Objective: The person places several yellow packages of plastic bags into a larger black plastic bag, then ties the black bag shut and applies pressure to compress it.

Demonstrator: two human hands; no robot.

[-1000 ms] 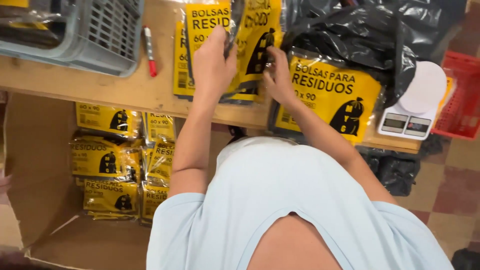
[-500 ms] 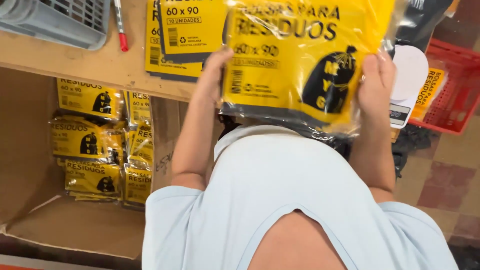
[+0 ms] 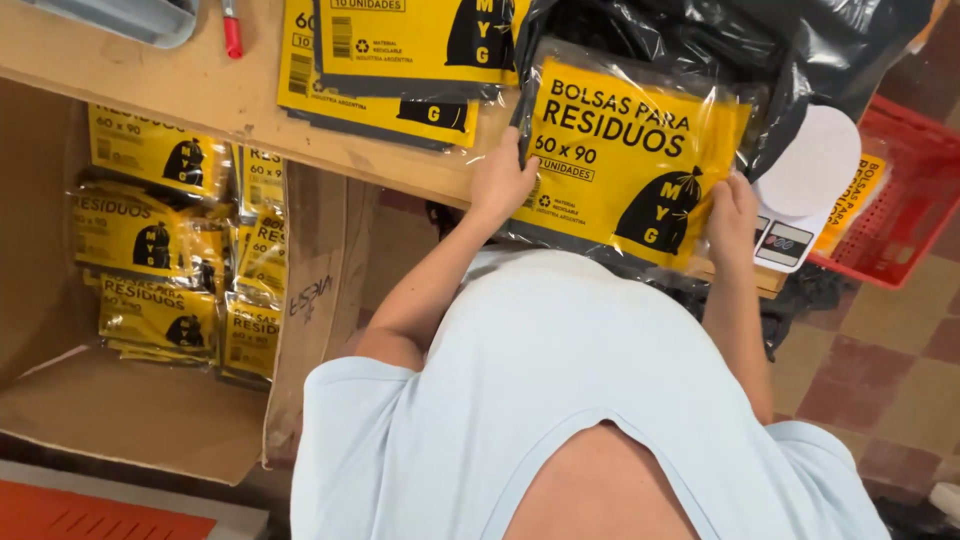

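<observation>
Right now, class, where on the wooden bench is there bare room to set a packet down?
Bare wood lies on the bench between the red marker and its front edge. Rightward it is crowded: yellow packets, the held packet, black bags, a scale.

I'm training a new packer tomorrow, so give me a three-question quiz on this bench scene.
1. True or false: both hands, the left hand and the right hand, grip the same yellow packet.
2. Where do the other finished packets lie?
A. In the red basket
B. In the open cardboard box beside the bench
C. On the floor tiles
3. Fill in: the small white scale sits by the person's ___ hand.

Key
1. True: one hand holds each side edge of the packet.
2. B: they are stacked in the cardboard box.
3. Right.
</observation>
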